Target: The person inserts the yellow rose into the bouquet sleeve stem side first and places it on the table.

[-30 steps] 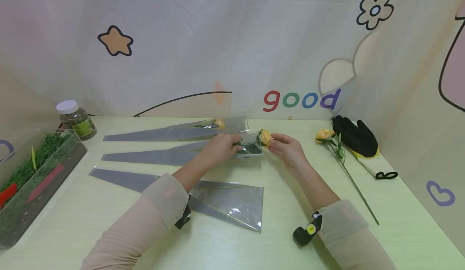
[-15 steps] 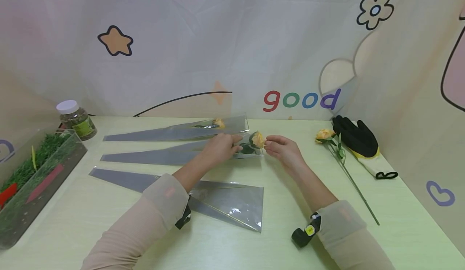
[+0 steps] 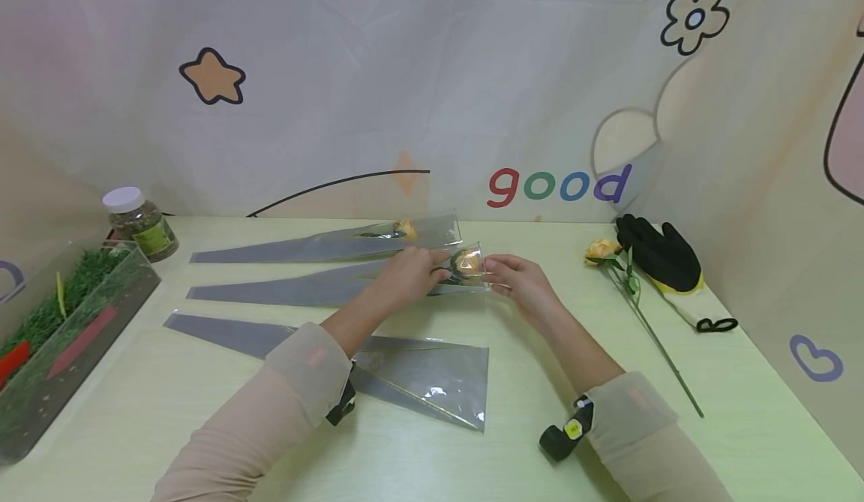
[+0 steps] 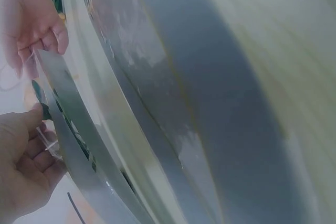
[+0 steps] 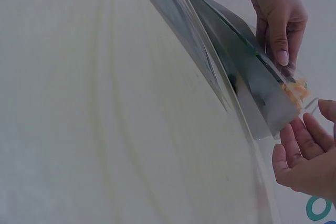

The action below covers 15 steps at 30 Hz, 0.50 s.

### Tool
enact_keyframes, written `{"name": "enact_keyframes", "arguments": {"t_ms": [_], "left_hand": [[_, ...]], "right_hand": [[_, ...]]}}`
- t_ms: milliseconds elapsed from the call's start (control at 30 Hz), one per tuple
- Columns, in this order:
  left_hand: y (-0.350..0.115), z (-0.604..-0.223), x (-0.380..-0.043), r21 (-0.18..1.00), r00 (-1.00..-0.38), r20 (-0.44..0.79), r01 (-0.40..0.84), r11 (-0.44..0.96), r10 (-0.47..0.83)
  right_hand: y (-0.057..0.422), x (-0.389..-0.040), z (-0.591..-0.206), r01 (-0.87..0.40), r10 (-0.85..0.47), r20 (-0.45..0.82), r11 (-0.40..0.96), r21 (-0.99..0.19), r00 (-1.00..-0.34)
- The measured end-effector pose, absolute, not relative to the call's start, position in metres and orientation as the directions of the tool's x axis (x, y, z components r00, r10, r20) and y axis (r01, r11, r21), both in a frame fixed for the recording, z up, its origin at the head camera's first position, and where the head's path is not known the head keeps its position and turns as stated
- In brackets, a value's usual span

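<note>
In the head view, a yellow artificial rose lies inside the middle clear-and-grey flower sleeve, its bloom just within the wide mouth. My left hand pinches that sleeve behind the bloom, thumb on one side and fingers on the other, as the left wrist view also shows. At the mouth is my right hand, its bent fingertips touching the film edge. The right wrist view has the bloom close to those fingertips, with the thumb apart from them.
Behind lies a sleeve with a yellow rose in it; in front, a flat sleeve. To the right are a loose yellow rose and a black-and-white glove. At left stand a jar and a clear box of artificial grass.
The rose bloom has slid left from outside the mouth into the middle sleeve. My right hand has followed it slightly left to the film edge. My left hand keeps its grip in place.
</note>
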State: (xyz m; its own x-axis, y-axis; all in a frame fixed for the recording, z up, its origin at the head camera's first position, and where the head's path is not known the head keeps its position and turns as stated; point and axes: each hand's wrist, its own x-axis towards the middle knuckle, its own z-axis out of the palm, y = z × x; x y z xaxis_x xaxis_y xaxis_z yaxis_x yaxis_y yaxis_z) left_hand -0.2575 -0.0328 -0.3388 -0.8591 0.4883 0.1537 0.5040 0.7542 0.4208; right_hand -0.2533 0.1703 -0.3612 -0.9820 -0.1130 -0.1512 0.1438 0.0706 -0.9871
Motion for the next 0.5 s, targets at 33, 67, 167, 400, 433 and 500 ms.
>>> {"name": "enact_keyframes", "arguments": {"t_ms": [33,67,167,400,433,500], "left_hand": [[-0.0326,-0.3386,-0.2574,0.424,-0.86,0.154,0.503,0.753,0.487],[-0.0324,-0.3384,-0.2572,0.425,-0.861,0.153,0.501,0.754,0.485],[-0.0316,-0.3378,-0.257,0.425,-0.867,0.145,0.489,0.762,0.476],[-0.0292,-0.336,-0.257,0.413,-0.868,0.135,0.487,0.769,0.477],[-0.0288,-0.3357,-0.2569,0.41,-0.867,0.136,0.489,0.77,0.479],[-0.028,-0.3354,-0.2569,0.405,-0.867,0.142,0.492,0.77,0.478]], "right_hand": [[0.1699,-0.2529,-0.3613,0.139,-0.121,-0.147,0.07,-0.988,-0.982],[0.1697,-0.2526,-0.3615,0.134,-0.128,-0.143,0.071,-0.988,-0.981],[0.1685,-0.2518,-0.3618,0.128,-0.146,-0.138,0.078,-0.989,-0.98],[0.1637,-0.2509,-0.3624,0.106,-0.189,-0.122,0.09,-0.99,-0.974],[0.1629,-0.2507,-0.3626,0.107,-0.19,-0.122,0.091,-0.99,-0.974],[0.161,-0.2506,-0.3626,0.111,-0.187,-0.127,0.093,-0.99,-0.974]]}}
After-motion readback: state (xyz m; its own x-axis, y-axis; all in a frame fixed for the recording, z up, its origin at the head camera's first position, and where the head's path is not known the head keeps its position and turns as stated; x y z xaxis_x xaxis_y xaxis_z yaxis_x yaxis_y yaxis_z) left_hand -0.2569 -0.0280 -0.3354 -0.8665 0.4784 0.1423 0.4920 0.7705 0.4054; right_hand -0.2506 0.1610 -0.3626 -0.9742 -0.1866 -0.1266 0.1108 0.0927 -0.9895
